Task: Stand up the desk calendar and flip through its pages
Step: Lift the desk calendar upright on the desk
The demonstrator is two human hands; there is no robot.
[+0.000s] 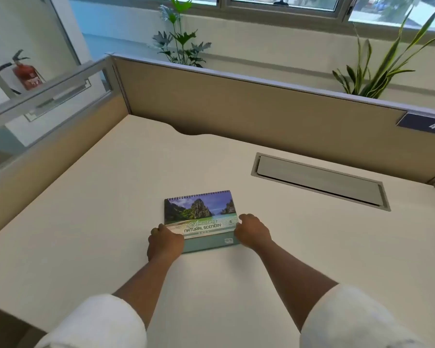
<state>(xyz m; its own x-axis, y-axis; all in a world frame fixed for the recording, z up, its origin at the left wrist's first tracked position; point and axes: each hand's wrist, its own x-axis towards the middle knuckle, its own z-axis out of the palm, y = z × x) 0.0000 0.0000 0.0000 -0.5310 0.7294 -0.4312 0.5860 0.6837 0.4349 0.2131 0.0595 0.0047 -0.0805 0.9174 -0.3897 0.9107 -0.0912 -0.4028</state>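
Note:
A spiral-bound desk calendar (200, 214) rests on the cream desk (111, 222), spiral edge away from me, its cover showing a lagoon and cliffs with the words "Amazing Natural Scenery". It looks flat or nearly flat; the teal base sticks out at the near edge. My left hand (165, 243) grips its near left corner with curled fingers. Its near right corner is held by my right hand (253, 232) in the same way. Both forearms reach in from white sleeves.
Tan partition walls (236, 109) close the desk at the back and left. A grey cable-tray flap (319, 182) is set into the desktop to the right. Plants (377, 71) stand behind the partition; a fire extinguisher (27, 74) is at far left.

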